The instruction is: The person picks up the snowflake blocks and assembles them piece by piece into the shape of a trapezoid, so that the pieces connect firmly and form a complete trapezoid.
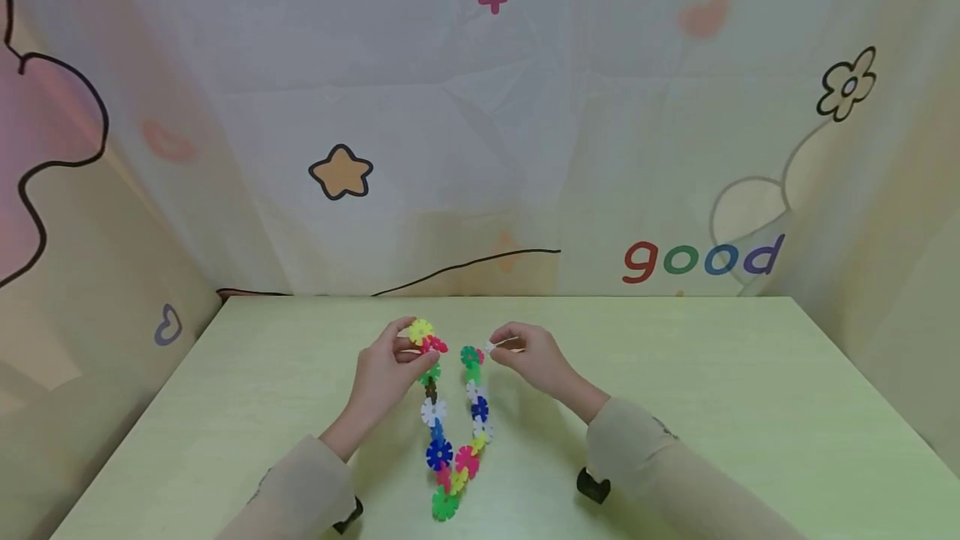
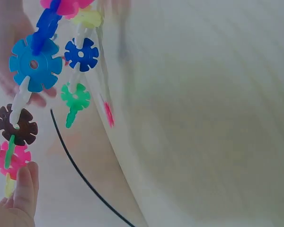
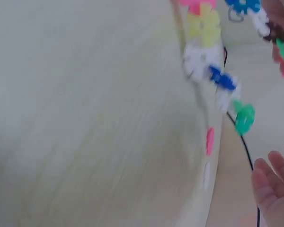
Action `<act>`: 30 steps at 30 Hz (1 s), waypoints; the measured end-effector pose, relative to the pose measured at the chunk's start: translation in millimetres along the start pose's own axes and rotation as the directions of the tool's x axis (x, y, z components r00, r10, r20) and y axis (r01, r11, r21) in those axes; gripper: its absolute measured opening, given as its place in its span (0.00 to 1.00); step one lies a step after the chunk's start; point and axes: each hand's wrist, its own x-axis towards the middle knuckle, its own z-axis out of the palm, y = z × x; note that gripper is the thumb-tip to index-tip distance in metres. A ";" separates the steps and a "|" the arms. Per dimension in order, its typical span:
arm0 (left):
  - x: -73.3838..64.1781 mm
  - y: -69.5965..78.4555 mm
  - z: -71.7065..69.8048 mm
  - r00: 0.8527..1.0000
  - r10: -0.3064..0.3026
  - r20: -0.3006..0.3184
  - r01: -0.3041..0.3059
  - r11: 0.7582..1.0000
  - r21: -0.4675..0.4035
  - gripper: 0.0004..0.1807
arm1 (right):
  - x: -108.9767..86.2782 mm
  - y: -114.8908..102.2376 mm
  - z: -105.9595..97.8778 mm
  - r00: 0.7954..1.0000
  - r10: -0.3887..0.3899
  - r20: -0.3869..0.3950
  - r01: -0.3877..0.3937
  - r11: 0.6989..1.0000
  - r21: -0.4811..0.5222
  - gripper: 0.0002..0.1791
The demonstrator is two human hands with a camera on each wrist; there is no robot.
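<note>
My left hand (image 1: 384,369) pinches one end of a chain of colourful plastic snowflake discs, near a pink disc (image 2: 20,160) and a yellow disc (image 1: 421,331). From there the chain hangs in a U, with a green disc (image 1: 446,503) at its bottom. Its other end, a green disc (image 3: 245,119), dangles between the hands. My right hand (image 1: 531,354) is to the right of that end, fingers loosely bent with nothing visible between them. Its fingertips overlap a loose white disc (image 3: 207,176) in the head view; the right wrist view shows them apart.
A loose pink disc (image 3: 209,142) lies near the white one on the pale table (image 1: 720,407). Behind the table's far edge hangs a printed curtain (image 1: 420,123), which also covers both sides. Black bands (image 1: 594,486) show below the sleeves.
</note>
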 end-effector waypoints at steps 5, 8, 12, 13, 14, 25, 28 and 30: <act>4.3 -9.8 -19.5 0.999 -0.035 -0.031 0.036 0.998 0.044 0.33 | 9.9 11.0 -2.3 0.988 0.037 0.151 -0.002 0.973 -0.230 0.22; 5.3 -14.3 -28.1 0.998 -0.044 -0.040 0.046 0.997 0.057 0.34 | 14.6 16.9 1.3 0.962 0.075 0.261 0.045 0.905 -0.423 0.29; 5.2 -16.9 -34.6 0.998 -0.046 -0.044 0.049 0.997 0.066 0.34 | 16.7 20.9 9.0 0.923 0.170 0.346 0.075 0.801 -0.594 0.35; 5.3 -17.2 -35.3 0.998 -0.048 -0.044 0.050 0.997 0.065 0.34 | 16.6 21.3 10.8 0.914 0.196 0.355 0.072 0.784 -0.617 0.36; 5.1 -17.2 -35.9 0.998 -0.049 -0.043 0.051 0.997 0.061 0.34 | 16.3 21.2 12.1 0.906 0.217 0.364 0.071 0.768 -0.636 0.37; 5.9 -17.8 -30.1 0.999 -0.048 -0.024 0.049 0.998 0.038 0.35 | 3.8 22.0 -8.4 0.885 0.265 0.383 0.066 0.743 -0.666 0.34; 4.2 -16.7 -27.0 0.998 -0.052 -0.018 0.053 0.998 0.037 0.35 | -3.3 28.6 -20.7 0.886 0.233 0.401 0.088 0.765 -0.638 0.33; 3.4 -15.7 -25.1 0.999 -0.051 -0.015 0.052 0.998 0.035 0.35 | -8.2 33.7 -28.3 0.887 0.216 0.408 0.099 0.775 -0.625 0.33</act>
